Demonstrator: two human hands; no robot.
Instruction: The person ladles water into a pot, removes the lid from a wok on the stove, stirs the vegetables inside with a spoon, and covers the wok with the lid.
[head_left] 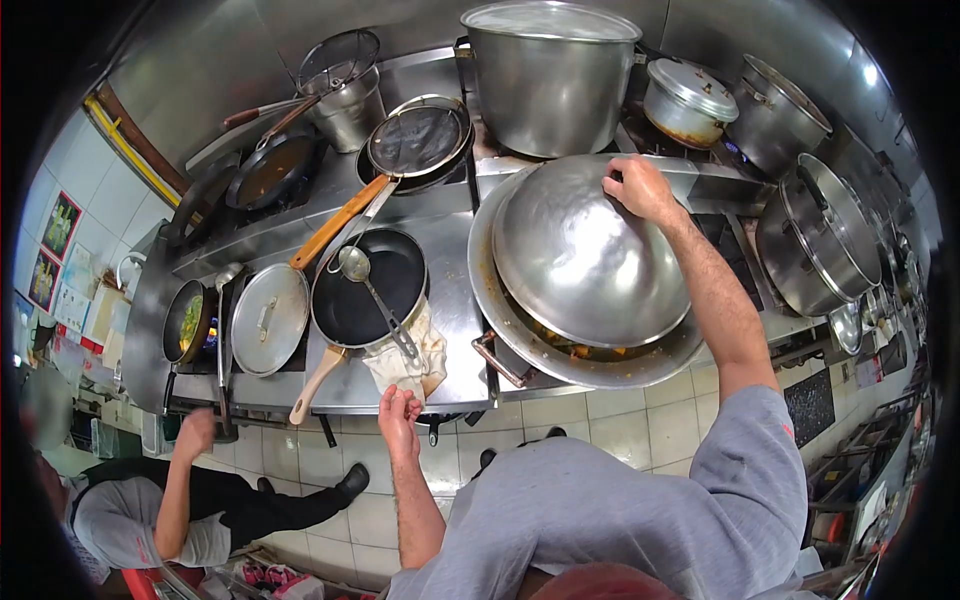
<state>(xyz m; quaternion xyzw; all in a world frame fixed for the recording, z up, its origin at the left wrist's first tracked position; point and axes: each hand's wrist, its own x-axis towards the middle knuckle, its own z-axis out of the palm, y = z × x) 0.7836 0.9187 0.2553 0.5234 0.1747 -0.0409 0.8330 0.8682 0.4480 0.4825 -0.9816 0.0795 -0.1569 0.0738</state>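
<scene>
My right hand [643, 188] is closed at the upper right of a large domed metal lid [590, 260]; the grip point is hidden under the fingers. Tilted, the lid covers most of a wide metal wok [650, 365], and orange and green food [575, 348] shows along the near side. Low in front of the counter, my left hand [400, 418] has loosely bent fingers and nothing visible in it. Just beyond its fingertips lies a crumpled cloth [410, 360]. A ladle [378, 300] rests across a black frying pan [345, 285] beside the cloth.
At the back stand a tall stockpot [550, 90] and a lidded pot [690, 105]. A flat round lid [270, 320] and a small pan of green food [185, 325] are at left. A co-worker's hand [195, 435] is near the stove's left front. Another large pot [815, 240] stands right.
</scene>
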